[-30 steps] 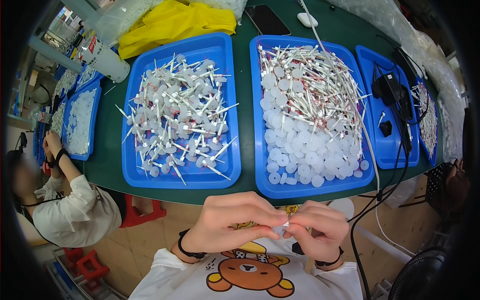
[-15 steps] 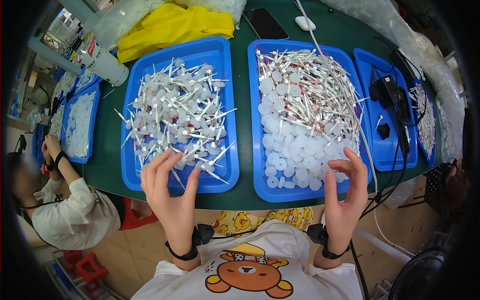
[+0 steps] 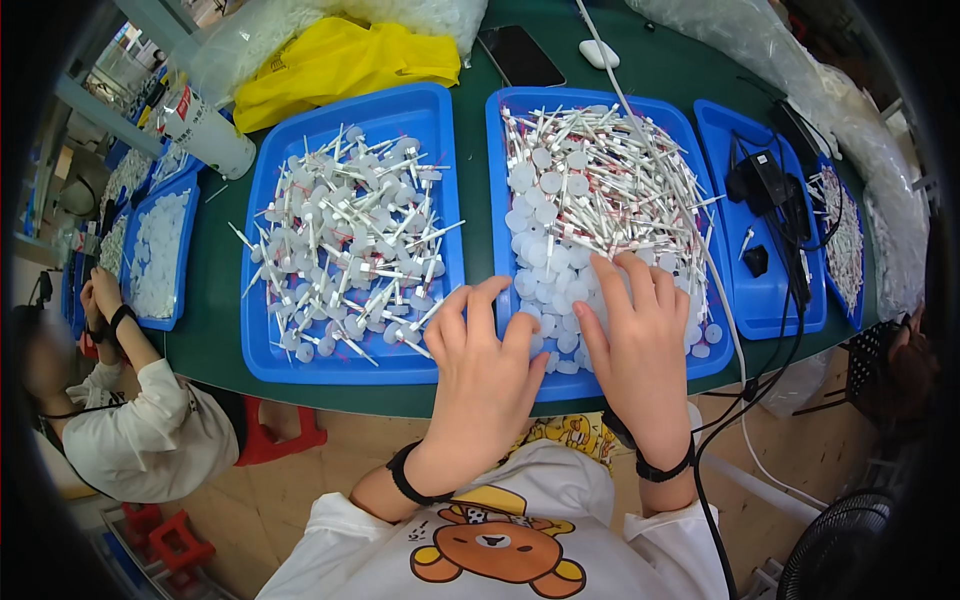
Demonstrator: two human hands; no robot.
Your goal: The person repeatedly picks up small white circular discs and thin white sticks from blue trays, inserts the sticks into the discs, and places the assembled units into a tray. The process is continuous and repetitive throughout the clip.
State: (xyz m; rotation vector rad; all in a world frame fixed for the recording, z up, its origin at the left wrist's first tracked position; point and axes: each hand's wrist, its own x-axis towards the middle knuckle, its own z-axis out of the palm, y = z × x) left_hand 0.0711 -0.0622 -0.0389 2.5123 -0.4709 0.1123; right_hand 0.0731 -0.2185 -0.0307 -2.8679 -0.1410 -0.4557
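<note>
Toward the back of your green table [image 3: 470,180], a crumpled yellow bag [image 3: 345,68] lies with clear plastic [image 3: 225,55] behind it and a white container [image 3: 208,135] near its left end. To the bag's right you have a dark phone [image 3: 522,56] and a rounded white object [image 3: 598,54], with a white cable [image 3: 732,335] running past it toward you. A black adapter [image 3: 772,188] sits in the narrow blue tray [image 3: 775,322] at your right. On your left, a co-worker [image 3: 150,440] sits near a red stool [image 3: 180,540]; a black fan [image 3: 835,550] stands at your lower right.
</note>
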